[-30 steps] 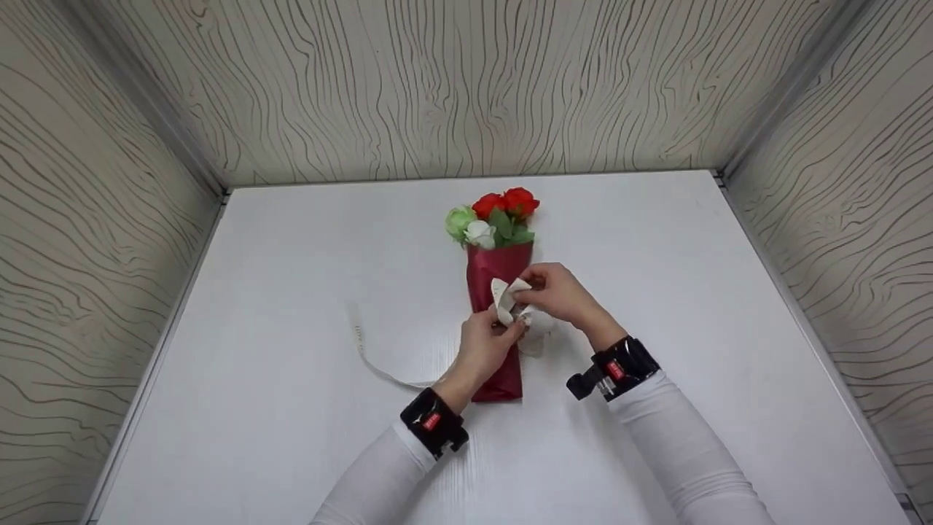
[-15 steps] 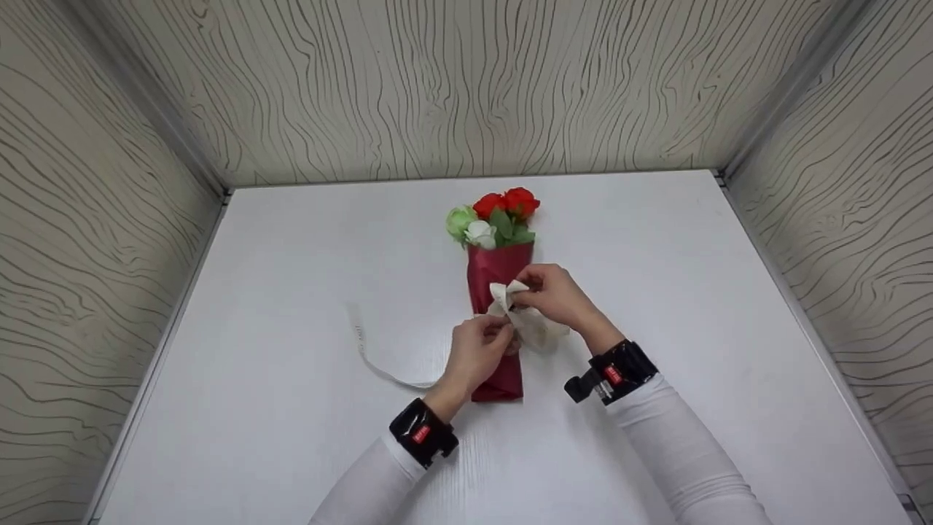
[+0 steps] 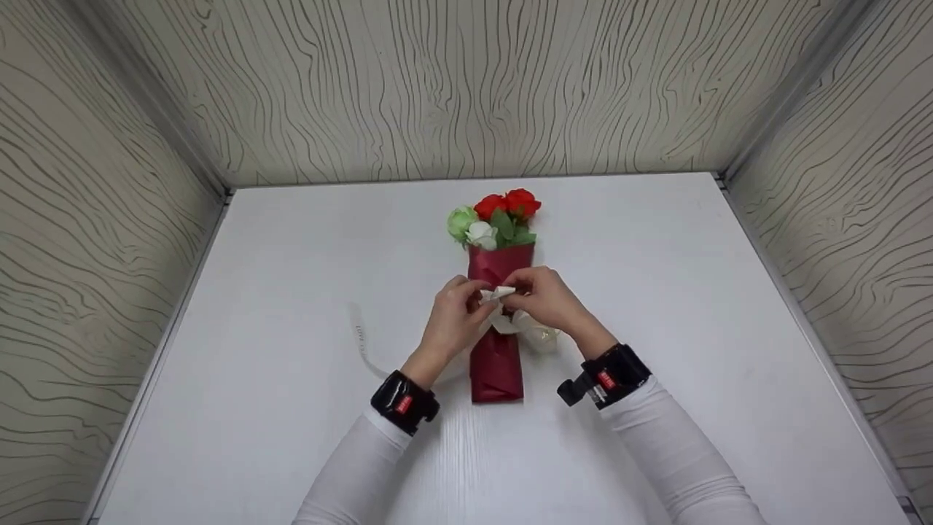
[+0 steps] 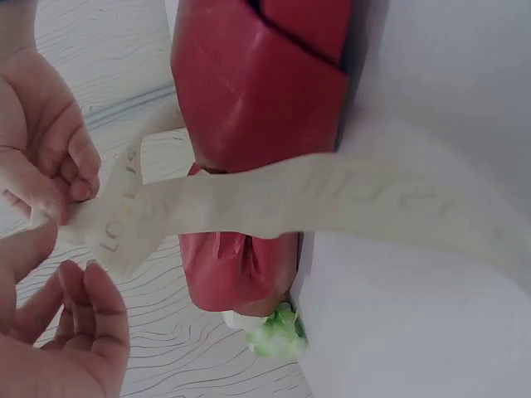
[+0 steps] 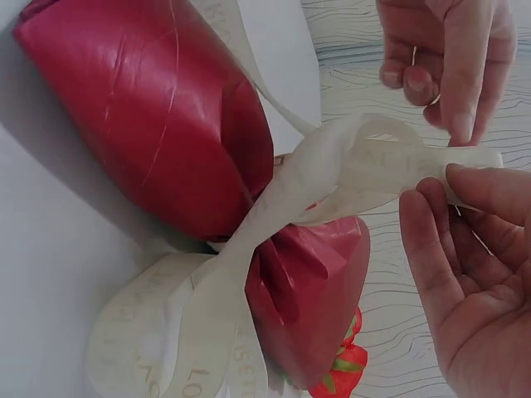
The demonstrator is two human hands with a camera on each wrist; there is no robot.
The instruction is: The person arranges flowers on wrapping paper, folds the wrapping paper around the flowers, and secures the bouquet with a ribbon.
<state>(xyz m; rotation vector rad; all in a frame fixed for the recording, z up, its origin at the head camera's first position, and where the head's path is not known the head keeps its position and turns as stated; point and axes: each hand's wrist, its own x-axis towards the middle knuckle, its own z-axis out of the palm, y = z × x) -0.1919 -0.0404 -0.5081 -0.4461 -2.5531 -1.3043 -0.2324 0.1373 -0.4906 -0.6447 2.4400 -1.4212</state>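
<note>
A bouquet wrapped in dark red paper (image 3: 497, 368) lies on the table, with red roses (image 3: 522, 203), a white rose (image 3: 481, 235) and a pale green flower (image 3: 461, 222) at its far end. Cream printed ribbon (image 4: 241, 201) goes round the gathered waist of the wrapping, with loops standing up from it. My left hand (image 3: 453, 317) pinches a folded piece of ribbon from the left, thumb and fingertips at its end. From the right, my right hand (image 3: 548, 297) pinches the same piece between thumb and fingers (image 5: 431, 224). Both hands are raised over the wrapping.
One ribbon tail (image 3: 358, 332) trails across the white table (image 3: 291, 255) to the left. More looped ribbon (image 3: 538, 334) lies just right of the wrapping. Wood-patterned panels (image 3: 437, 87) enclose the table at the back and sides.
My left hand has shifted left and away from me, up to the right hand's level. The ribbon between the hands is now gathered narrower, and the wrapping's lower part is uncovered.
</note>
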